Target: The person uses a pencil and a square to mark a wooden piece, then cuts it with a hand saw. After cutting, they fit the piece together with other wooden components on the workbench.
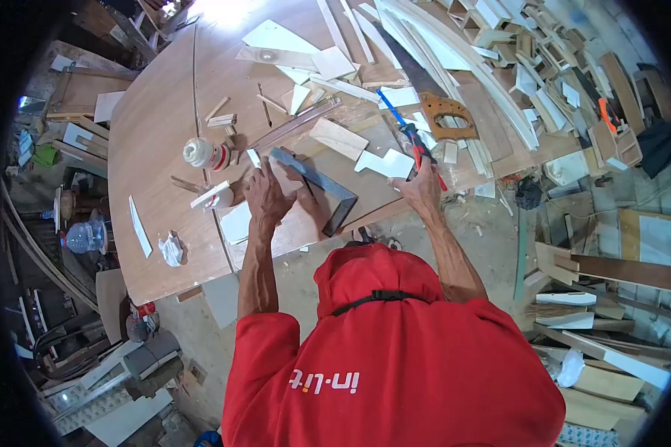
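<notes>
The red-handled tool, at 1 o'clock by the right hand, is likely stiff, best held by its handles. At 10 o'clock, the left hand touches a white piece; I can't tell either grip's closure.

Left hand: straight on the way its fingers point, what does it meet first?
The small white piece right at the fingertips of the left hand; can't tell if they already touch. Beyond, probably the long brown strip's near end.

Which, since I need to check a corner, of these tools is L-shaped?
The dark square between the left hand and right hand; its two arms meet at a corner, unlike the saw and the blue-and-red tool.
</notes>
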